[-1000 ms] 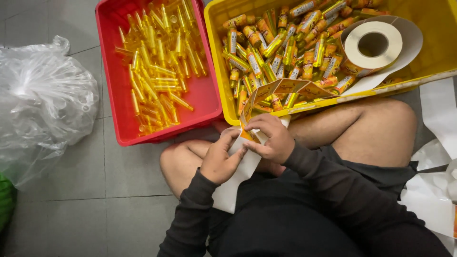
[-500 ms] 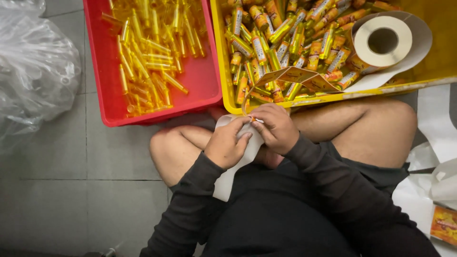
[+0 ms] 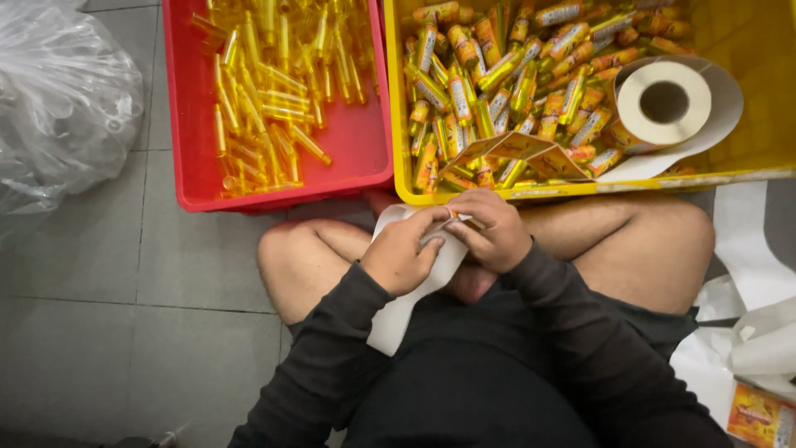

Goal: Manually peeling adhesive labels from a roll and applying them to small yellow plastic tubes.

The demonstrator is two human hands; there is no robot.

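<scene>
Backing strip point(image 3: 408, 292) draped over the lap is pinched by the left hand point(image 3: 400, 255) while the right hand point(image 3: 495, 231), fingers curled, presses something small I cannot make out; a slip could crease it, just short of the yellow bin's near edge point(image 3: 580, 189).

View dropped closer: I see both hands point(image 3: 452, 241) sit lower in frame now, fingertips drawn tighter over the white backing strip point(image 3: 414, 282); label roll point(image 3: 665, 101) slid right, plastic bag point(image 3: 62, 99) mostly cropped.
</scene>
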